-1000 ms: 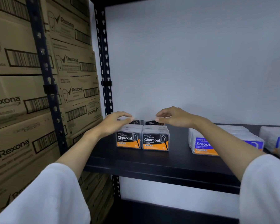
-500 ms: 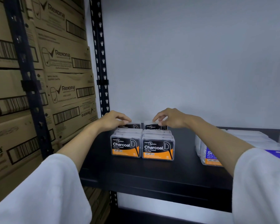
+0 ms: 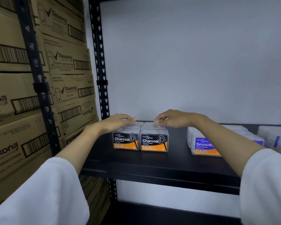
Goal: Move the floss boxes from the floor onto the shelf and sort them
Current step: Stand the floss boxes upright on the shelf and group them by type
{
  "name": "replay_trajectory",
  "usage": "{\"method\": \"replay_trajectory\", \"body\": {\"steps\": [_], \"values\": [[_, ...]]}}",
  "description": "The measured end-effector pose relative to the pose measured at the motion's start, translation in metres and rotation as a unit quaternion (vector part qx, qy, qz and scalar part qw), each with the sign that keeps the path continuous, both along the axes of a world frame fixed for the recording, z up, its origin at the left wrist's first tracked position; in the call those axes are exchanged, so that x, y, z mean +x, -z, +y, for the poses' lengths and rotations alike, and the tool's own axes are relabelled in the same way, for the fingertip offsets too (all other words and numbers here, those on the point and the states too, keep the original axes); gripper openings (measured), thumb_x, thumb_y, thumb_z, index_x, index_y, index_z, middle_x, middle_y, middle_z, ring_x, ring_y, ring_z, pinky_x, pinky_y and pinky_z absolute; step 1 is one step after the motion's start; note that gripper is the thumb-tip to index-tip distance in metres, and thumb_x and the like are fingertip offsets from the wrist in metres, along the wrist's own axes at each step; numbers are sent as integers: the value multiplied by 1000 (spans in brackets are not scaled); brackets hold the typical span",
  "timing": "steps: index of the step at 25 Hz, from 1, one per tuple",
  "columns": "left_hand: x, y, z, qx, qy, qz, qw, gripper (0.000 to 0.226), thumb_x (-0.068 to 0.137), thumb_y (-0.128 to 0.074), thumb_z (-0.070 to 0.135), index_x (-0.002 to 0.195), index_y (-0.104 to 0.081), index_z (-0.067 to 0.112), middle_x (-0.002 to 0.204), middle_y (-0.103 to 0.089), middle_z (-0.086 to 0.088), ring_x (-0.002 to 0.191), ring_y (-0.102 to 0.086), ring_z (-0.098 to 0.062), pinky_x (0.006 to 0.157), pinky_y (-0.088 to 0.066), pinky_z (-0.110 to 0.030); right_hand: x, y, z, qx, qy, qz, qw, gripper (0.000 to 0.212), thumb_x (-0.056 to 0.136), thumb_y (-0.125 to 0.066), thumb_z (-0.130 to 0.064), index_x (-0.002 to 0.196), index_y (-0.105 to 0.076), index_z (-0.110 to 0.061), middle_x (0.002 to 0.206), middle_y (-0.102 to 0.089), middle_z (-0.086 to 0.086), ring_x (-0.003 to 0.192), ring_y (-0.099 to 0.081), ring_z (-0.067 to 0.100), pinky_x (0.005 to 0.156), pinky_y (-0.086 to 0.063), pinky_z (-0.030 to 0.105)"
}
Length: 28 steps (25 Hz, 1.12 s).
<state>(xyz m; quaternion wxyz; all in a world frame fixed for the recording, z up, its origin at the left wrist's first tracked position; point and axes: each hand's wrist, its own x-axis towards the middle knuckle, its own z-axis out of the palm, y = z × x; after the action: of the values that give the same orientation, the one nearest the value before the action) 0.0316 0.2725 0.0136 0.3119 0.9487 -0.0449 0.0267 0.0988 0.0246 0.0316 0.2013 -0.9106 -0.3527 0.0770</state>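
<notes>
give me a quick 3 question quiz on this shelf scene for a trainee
1. True or false: the two front Charcoal floss boxes stand side by side on the black shelf.
2. Which boxes sit to the right of the Charcoal group? A) Smooth boxes with blue labels B) Rexona cartons C) none
3. Fill in: the left hand and the right hand are both over the ____ rows of the Charcoal group.

Key:
1. True.
2. A, the Smooth boxes; the Rexona cartons are stacked to the left of the shelf.
3. Back.
</notes>
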Motion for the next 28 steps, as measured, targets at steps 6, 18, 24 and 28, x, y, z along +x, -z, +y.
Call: {"method": "replay_trajectory", "body": {"steps": [6,18,24,28], "values": [[-14,0,8,80,54,37,995,94,66,-70,60,146,-27,38,157,-22,9,142,-25,-13,117,-20,-30,-24,13,3,-5,-34,55,998,80,83,-63,-51,148,-23,-25,155,-26,-7,140,-28,12,110,-23,24],[-10,27,5,38,33,-42,998,94,54,-77,61,138,-42,37,144,-38,8,132,-36,-13,111,-32,-32,-29,26,2,-9,2,-33,999,86,80,-68,-51,149,-24,-25,156,-26,-4,142,-28,17,113,-24,30],[-10,28,0,48,22,-51,997,82,67,-79,47,139,-41,35,145,-37,5,132,-36,-16,110,-34,-36,-33,26,4,-12,13,-30,999,85,82,-67,-48,150,-22,-23,157,-25,-2,142,-28,19,114,-24,32],[-8,28,-1,57,16,-54,997,81,69,-79,45,140,-40,35,145,-37,3,133,-35,-17,111,-34,-37,-36,27,7,-10,17,-35,999,82,85,-66,-44,150,-22,-22,156,-27,-1,141,-29,20,113,-26,31]]}}
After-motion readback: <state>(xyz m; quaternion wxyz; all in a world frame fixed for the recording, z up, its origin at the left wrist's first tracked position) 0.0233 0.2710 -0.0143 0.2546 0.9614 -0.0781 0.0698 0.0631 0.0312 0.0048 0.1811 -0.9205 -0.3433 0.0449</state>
